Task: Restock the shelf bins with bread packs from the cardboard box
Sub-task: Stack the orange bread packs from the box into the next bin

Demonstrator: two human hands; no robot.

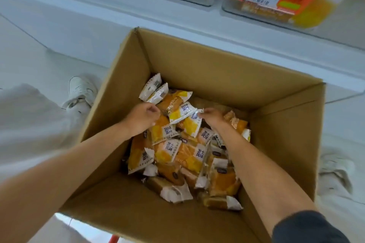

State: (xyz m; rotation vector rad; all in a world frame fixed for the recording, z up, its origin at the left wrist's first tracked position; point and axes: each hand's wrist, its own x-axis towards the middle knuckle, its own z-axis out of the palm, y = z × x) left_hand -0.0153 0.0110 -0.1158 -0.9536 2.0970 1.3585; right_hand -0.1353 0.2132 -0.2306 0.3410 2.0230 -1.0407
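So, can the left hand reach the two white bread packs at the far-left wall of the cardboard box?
Probably yes: the left hand is close beside the two white bread packs, and nothing covers them.

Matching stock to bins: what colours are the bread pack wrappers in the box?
The bread packs are yellow-orange and white with dark lettering; head view shows it.

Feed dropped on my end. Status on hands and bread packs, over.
Both hands in cardboard box. Right hand pinches a bread pack by its corner; left hand curled beside it, grip unclear. Nothing in the way.
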